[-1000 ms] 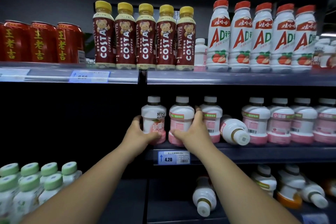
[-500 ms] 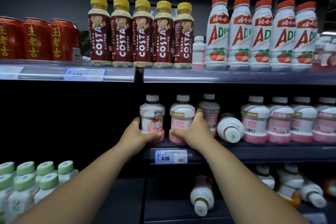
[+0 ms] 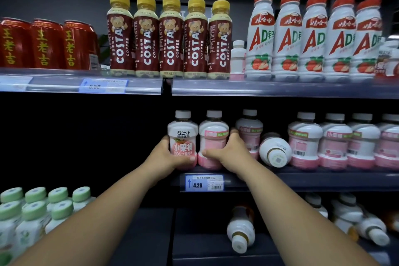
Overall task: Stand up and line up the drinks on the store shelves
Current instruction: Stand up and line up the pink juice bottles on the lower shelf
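Both hands clamped: left hand [image 3: 167,154] on labelled bottle [image 3: 183,139], right hand [image 3: 227,153] on pink bottle [image 3: 212,142]. Now pushed together, touching (near shelf [image 3: 302,177] edge). Toppled bottle [image 3: 275,150] remaining right.

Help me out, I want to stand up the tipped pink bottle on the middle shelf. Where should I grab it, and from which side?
Probably grip the tipped bottle around its white shoulder just behind the cap, coming from the front. It leans with its cap toward the aisle, wedged between the third upright bottle and the right-hand row, so its sides are blocked. The right hand is nearest.
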